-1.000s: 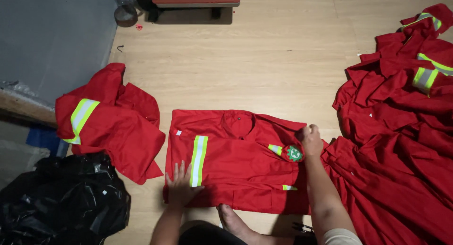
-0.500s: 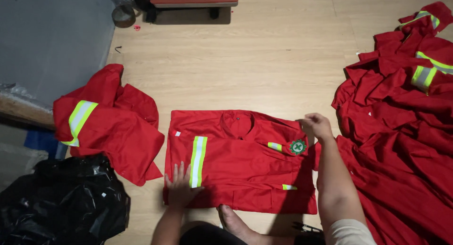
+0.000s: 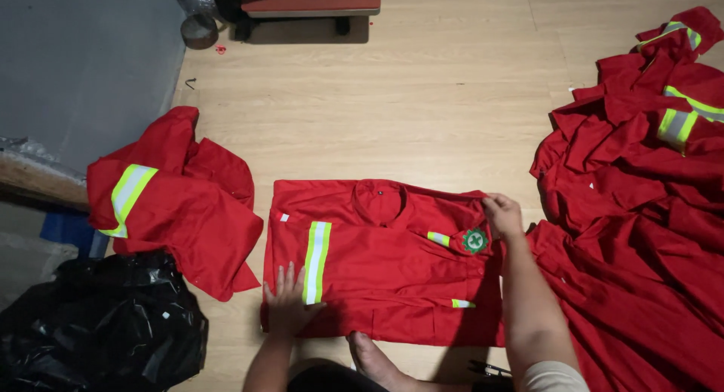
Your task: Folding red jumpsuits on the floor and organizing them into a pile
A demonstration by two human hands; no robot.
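A red work shirt with yellow-and-silver reflective stripes and a round green badge lies spread flat on the wooden floor in front of me. My left hand rests flat on its lower left part, fingers spread, beside the vertical stripe. My right hand pinches the shirt's upper right edge near the shoulder, just above the badge. My bare foot touches the shirt's near hem.
A folded red garment pile lies to the left. A large heap of red garments fills the right side. A black plastic bag sits at lower left. A grey wall and low red furniture stand beyond.
My right hand has slid along the shirt's upper right edge and grips the cloth there. My left hand has stayed pressed on the lower left part.
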